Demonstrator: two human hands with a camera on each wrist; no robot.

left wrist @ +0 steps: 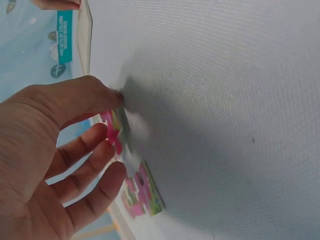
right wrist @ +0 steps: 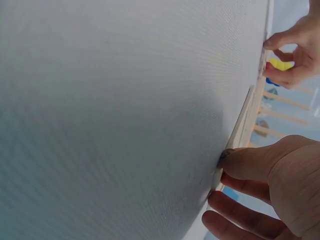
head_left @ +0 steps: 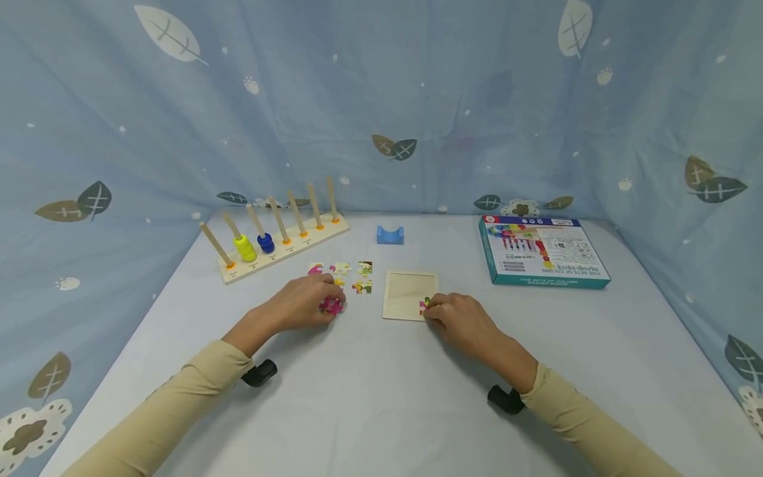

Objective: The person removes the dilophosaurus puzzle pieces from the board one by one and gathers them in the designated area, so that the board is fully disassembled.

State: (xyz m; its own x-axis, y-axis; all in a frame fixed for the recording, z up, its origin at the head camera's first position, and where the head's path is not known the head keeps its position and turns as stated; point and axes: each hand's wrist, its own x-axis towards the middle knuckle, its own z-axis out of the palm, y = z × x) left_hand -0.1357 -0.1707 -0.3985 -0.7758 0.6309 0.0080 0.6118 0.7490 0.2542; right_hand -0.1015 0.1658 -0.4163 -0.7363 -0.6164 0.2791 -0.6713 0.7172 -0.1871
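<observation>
My left hand [head_left: 305, 301] pinches a pink jigsaw piece [left wrist: 114, 134] low over the table, thumb on the near side. More jigsaw pieces [head_left: 361, 287] in pink, yellow and green lie just beyond it, partly hidden by the hand. In the left wrist view another pink piece [left wrist: 142, 190] lies below the fingertips. A shallow square wooden puzzle tray [head_left: 408, 291] lies flat between the hands. At its near right corner my right hand [head_left: 467, 324] holds a small pink and green jigsaw piece [head_left: 424, 305] by thumb and fingers, mostly covering it.
A wooden peg board [head_left: 286, 250] with yellow and blue rings stands at the back left. Behind the tray is a small blue curved block [head_left: 390, 236]. A flat teal-edged box [head_left: 545, 252] lies at the right. Patterned blue cloth [head_left: 381, 99] hangs around the table.
</observation>
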